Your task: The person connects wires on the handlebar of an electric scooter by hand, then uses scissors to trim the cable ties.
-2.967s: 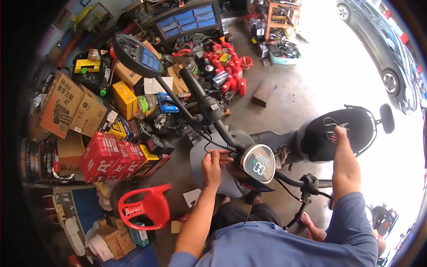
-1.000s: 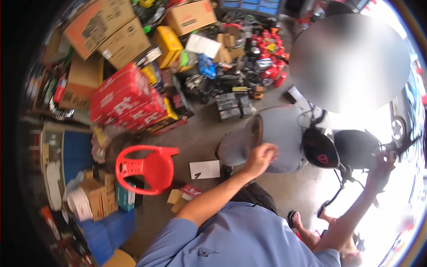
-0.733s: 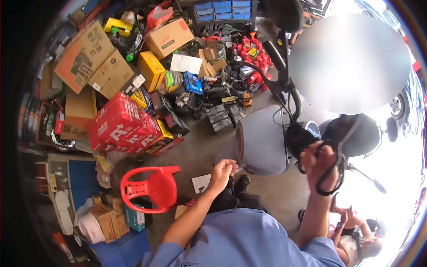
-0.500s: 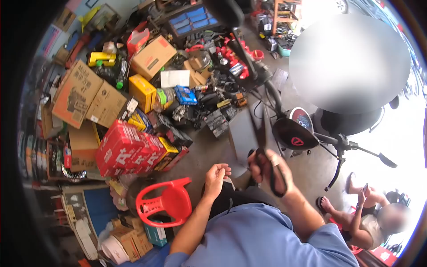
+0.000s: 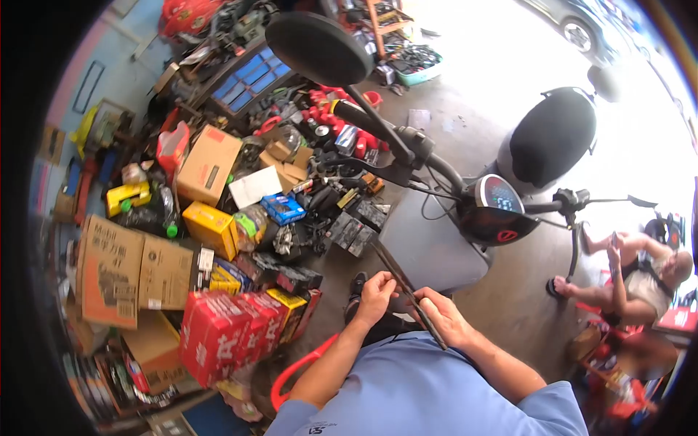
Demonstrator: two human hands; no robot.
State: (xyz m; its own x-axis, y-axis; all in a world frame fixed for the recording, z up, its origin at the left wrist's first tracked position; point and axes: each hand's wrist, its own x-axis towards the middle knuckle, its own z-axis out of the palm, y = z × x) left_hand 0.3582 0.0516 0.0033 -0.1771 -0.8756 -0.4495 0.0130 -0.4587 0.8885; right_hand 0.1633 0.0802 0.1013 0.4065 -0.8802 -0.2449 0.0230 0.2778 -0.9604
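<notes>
Strong daylight comes from the far right, bleaching the floor [image 5: 487, 80] to white and paling the car [image 5: 607, 33]. On the left, the cardboard boxes [image 5: 113, 272] sit in softer, dimmer light. The mirror [image 5: 318, 48] and seat [image 5: 552, 138] look dark against the glare. The left hand [image 5: 376, 298] and right hand [image 5: 440, 320] are evenly lit. Edges bend inside a black, rounded border; a smudge blurs the near right.

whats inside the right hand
The right hand holds scissors, seen nearly edge-on, one end toward the gray front panel. The part of them inside the palm is covered and cannot be seen.
</notes>
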